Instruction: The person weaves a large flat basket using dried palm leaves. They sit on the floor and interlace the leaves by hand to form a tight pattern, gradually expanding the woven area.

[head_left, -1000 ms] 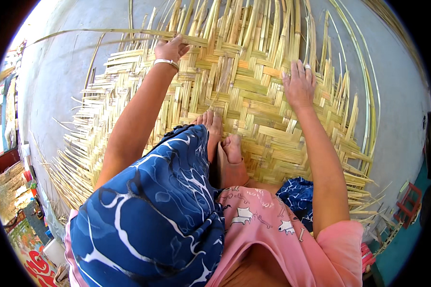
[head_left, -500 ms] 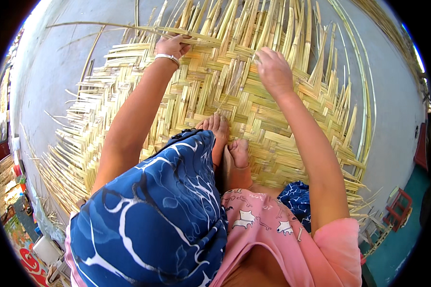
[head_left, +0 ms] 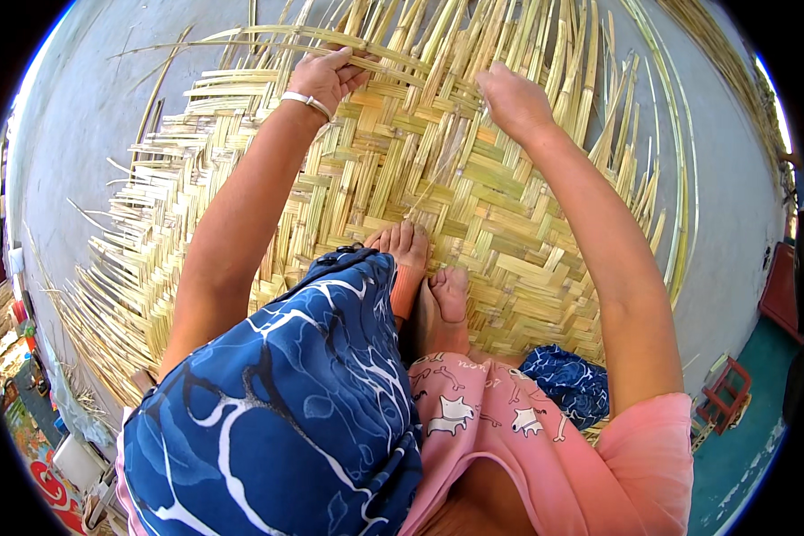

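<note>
Our left hand [head_left: 323, 76] pinched a long bamboo strip [head_left: 241, 40] at the far edge of the woven bamboo mat [head_left: 438, 196]. Our right hand [head_left: 514, 98] had come off the flat weave nearer us and closed loosely among the upright strips [head_left: 545, 54] beside it; what it held, we couldn't tell. We judged the weaving was moving to the next strand.

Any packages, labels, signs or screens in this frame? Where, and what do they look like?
No screens or clear signs.
Red printed sheet or bag with white rounded shapes: bottom-left edge, on the floor.
Colourful small packages or clutter: left edge, too blurred to identify.
</note>
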Available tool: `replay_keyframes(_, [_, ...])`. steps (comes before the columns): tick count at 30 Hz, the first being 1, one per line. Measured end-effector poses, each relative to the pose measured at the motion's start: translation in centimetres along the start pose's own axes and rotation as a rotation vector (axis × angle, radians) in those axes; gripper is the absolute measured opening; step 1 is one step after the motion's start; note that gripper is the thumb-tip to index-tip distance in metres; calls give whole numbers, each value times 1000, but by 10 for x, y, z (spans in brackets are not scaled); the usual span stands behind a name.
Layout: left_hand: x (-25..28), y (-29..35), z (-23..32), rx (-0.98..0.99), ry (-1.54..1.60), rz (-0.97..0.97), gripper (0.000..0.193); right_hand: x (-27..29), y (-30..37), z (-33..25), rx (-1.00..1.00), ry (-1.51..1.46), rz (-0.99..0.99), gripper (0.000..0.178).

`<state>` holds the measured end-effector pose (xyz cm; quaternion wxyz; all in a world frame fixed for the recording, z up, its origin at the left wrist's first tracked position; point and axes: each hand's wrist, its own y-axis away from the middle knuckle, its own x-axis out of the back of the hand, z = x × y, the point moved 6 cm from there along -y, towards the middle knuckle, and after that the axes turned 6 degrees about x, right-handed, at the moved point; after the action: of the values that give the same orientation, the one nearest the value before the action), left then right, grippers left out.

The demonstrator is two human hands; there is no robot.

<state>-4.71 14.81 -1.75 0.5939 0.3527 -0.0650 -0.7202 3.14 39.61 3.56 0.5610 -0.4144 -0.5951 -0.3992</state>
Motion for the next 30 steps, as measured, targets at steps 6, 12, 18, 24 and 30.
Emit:
replay_keyframes(6, [-23, 5, 12, 47, 86, -142, 21, -1, 2, 5, -49, -25, 37, 12])
replay_keyframes(12, [1, -1, -8, 74, 31, 266, 16, -4, 14, -10, -52, 19, 109, 12])
replay_keyframes(18, [6, -1, -10, 50, 121, 318, 21, 9, 2, -17, -88, -129, -51, 7])
replay_keyframes(24, [-5, 15, -1, 108, 128, 108, 22, 25, -50, -64, 80, -407, 53, 34])
replay_keyframes(30, [-13, 26, 16, 61, -141, -293, 28, 6, -92, -72, -36, -424, -436, 29])
